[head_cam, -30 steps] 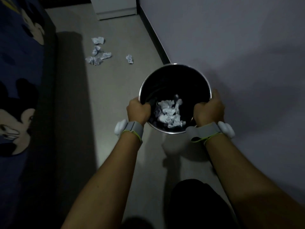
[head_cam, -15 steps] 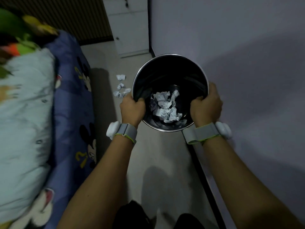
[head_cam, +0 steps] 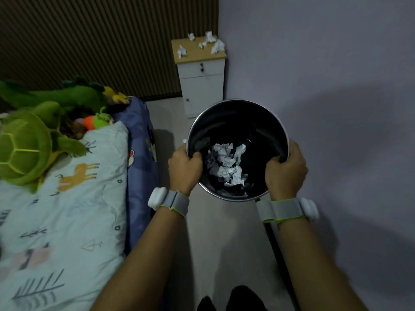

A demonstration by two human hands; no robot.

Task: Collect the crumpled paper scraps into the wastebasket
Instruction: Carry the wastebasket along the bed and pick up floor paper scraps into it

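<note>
Head view: the wastebasket (head_cam: 238, 101) is in both hands and seems to be lifted clear of the floor (head_cam: 224, 232), in the gap between the bed (head_cam: 67, 198) and the wall. The left grip (head_cam: 185, 168) is curled tight over the near-left rim with its fingers hooked inside. The right grip (head_cam: 286, 170) clamps the near-right rim the same way, so neither hand is free for paper. A clump of crumpled scraps (head_cam: 225, 164) lies at the bottom of the basket, so part of the collecting looks done. The job is not finished: several more scraps (head_cam: 216, 47) sit spread over the top of the cabinet (head_cam: 203, 86), which stands ahead against the wall, well apart from the basket. A pale speck just beside the basket's left edge may be another scrap on the floor, but too little of it shows to tell. As I judge it, the cabinet top is what remains. The basket has to be brought near it, and one hand must let go of the rim to pick those pieces up and drop them in.
</note>
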